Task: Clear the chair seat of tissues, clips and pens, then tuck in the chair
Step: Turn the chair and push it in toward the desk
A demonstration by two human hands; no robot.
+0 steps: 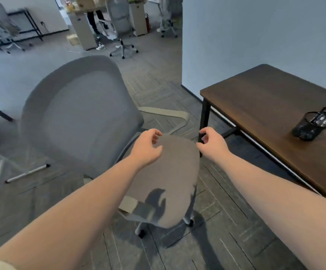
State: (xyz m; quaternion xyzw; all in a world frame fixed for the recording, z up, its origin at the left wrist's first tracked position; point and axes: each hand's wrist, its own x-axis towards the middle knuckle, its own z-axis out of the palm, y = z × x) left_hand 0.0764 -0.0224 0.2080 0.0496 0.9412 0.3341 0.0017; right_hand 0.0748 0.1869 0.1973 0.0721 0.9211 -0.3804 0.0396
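- The grey office chair (84,117) stood on the dark patterned floor (226,221), well left of the wooden table (271,106), its backrest turned to the left and blurred.
- Its seat (164,172) lay bare in the middle of the view, carrying only the shadow of a hand near the front edge (no tissues, clips or pens lay on it).
- The left hand (148,147) hovered over the far left corner of the seat, fingers loosely curled and gripping nothing; whether it touched the fabric could not be told.
- The right hand (211,142) hung at the seat's far right edge, just beside the table's black leg (205,117), also half-curled around nothing.
- Both forearms were bare and stretched forward.
- On the table, near its right end, stood a black mesh pen cup (310,126) with several pens (324,114) leaning out of it.
- Further office chairs (121,26) stood in the room beyond.
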